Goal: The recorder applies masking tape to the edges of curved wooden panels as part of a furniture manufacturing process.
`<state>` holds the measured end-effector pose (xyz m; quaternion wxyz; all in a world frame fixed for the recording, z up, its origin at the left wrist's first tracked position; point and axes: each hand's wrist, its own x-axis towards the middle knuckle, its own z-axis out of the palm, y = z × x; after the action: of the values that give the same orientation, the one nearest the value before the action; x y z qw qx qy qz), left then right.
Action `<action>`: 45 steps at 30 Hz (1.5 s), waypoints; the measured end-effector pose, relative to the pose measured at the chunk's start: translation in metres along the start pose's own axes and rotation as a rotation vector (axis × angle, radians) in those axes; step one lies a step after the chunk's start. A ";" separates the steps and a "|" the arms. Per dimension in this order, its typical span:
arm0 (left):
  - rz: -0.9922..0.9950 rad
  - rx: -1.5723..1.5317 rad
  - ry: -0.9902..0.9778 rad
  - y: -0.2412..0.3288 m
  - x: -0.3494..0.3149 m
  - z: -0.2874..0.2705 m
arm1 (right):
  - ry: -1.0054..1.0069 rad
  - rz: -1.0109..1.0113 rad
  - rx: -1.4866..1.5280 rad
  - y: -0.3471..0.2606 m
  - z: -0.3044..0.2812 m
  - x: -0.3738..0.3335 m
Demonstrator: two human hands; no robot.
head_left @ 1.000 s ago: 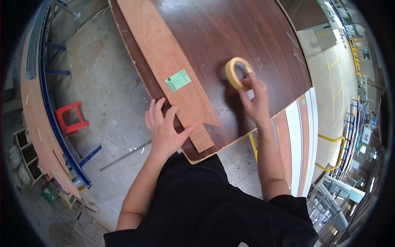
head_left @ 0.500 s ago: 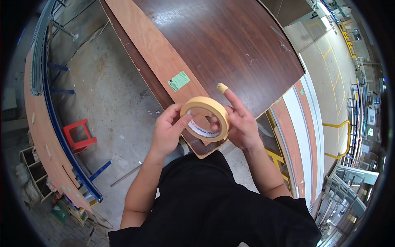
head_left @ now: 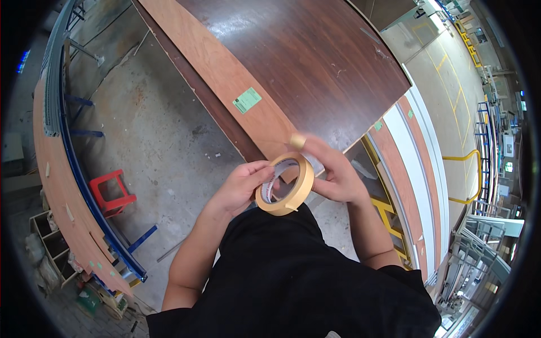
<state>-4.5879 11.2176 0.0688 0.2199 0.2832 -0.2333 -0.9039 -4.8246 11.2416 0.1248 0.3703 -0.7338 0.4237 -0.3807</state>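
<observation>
A roll of yellowish masking tape [head_left: 305,188] is held before my body, tilted, in my left hand [head_left: 246,185]. My left thumb and fingers pinch its rim from the left. A short loose tape end sticks out at the lower edge of the roll. My right hand [head_left: 340,173] is beside the roll's right side, index finger stretched out and thumb apart from it, close to the roll. A piece of the same tape [head_left: 297,141] wraps the right index fingertip, which is slightly blurred. The other right fingers are partly hidden.
Beyond the roll stretches a dark brown wood-grain panel [head_left: 304,50], with a lighter plywood strip [head_left: 208,62] carrying a green label [head_left: 247,100]. Left stand a red stool [head_left: 112,191] and a blue-edged rack [head_left: 84,174]. White and wooden boards [head_left: 420,146] lean at right.
The roll has moved lower and turned, and its loose tape end now shows. My right index finger has swung down and left, and the right hand has drawn away from the roll's upper edge.
</observation>
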 end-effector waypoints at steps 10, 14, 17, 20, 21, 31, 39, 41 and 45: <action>0.352 0.266 0.263 -0.019 -0.025 0.027 | 0.010 0.019 -0.220 -0.028 0.003 -0.026; 0.263 0.382 0.405 -0.018 -0.017 0.038 | -0.011 -0.032 -0.284 -0.027 0.007 -0.025; 0.302 0.444 0.389 -0.021 -0.011 0.032 | -0.044 -0.034 -0.312 -0.025 0.007 -0.021; 0.253 0.457 0.438 -0.019 -0.004 0.029 | -0.085 0.002 -0.321 -0.021 0.006 -0.018; 0.269 0.497 0.455 -0.019 -0.002 0.028 | -0.089 0.004 -0.316 -0.021 0.004 -0.015; 0.159 0.159 0.333 -0.019 0.023 0.015 | -0.304 0.150 -0.159 -0.001 -0.024 0.009; 0.237 0.338 0.552 -0.010 0.038 0.002 | -0.280 0.200 -0.126 0.007 -0.021 0.030; 0.263 0.504 0.720 -0.007 0.046 -0.003 | -0.355 0.213 -0.121 0.011 -0.022 0.035; 0.322 0.649 0.839 -0.013 0.054 -0.012 | -0.449 0.323 -0.238 0.009 -0.031 0.045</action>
<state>-4.6242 11.1952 0.0309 0.3309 0.6331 -0.4328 -0.5499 -4.8386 11.1904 0.1411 0.4219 -0.7609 0.4842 -0.0926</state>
